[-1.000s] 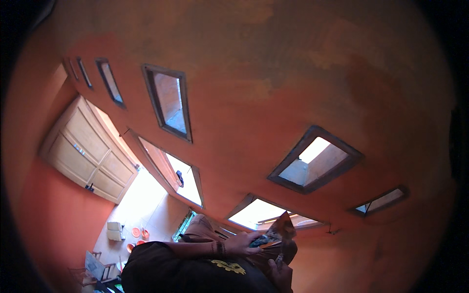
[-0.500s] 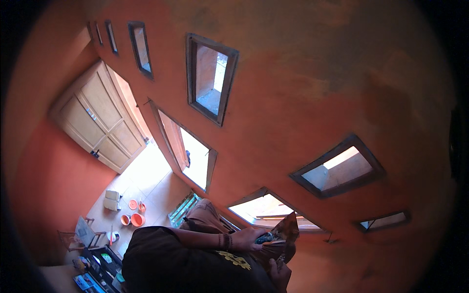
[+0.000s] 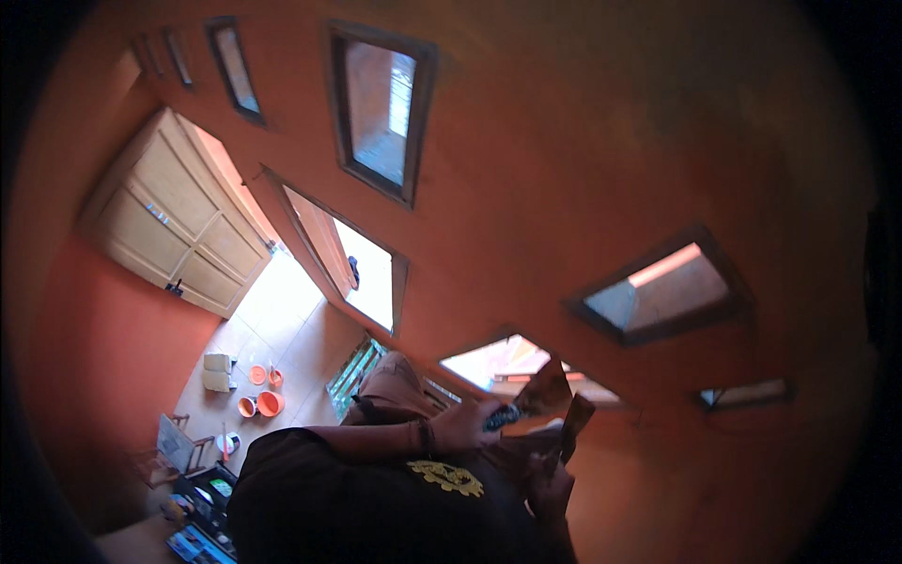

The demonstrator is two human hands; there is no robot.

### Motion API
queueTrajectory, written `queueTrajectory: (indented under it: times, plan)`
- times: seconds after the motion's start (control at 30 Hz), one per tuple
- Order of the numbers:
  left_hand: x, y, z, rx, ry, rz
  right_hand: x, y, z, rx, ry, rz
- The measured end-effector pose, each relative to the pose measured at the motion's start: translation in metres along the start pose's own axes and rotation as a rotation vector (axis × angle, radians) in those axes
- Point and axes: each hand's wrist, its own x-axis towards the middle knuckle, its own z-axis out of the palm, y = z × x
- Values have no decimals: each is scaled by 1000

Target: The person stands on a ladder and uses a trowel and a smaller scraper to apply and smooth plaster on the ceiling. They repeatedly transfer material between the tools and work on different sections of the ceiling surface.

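My left hand (image 3: 460, 429), with a dark band at its wrist, is closed round the dark teal handle of a putty knife (image 3: 543, 387). The broad, stained blade tilts up and to the right, in front of the lower window. Just below and to the right, my right hand (image 3: 550, 487) is closed on a second putty knife (image 3: 576, 420), whose narrow-looking brownish blade points upward. The two blades stand close together, with a small gap between their upper ends. Fingers of my right hand are dim and partly blurred.
An orange wall (image 3: 489, 235) with several dark-framed windows fills much of the view. At the left stands a wooden door (image 3: 183, 216). Orange buckets (image 3: 271, 404) and a folding chair (image 3: 178, 444) are on the tiled floor, near a tool box (image 3: 202, 489). A green slatted piece (image 3: 355, 378) leans by the wall.
The two putty knives, together before, are now apart. The right one has risen upright and my right hand has moved up slightly. The whole view has shifted a little.
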Motion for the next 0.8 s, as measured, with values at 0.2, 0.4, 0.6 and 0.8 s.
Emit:
queueTrajectory:
  times: [0.2, 0.4, 0.6, 0.8]
  plan:
    - [-17, 51, -37, -14, 125, -49, 2, -65, -4, 16, 18, -130]
    - [-26, 54, -36, -43, 179, -119, 0, -74, -1, -36, -13, -96]
    - [-34, 55, -38, -4, 194, -164, 16, -71, 6, 17, -183, -118]
    - [-34, 57, -37, 4, 207, -98, 7, -51, -6, 412, -169, 96]
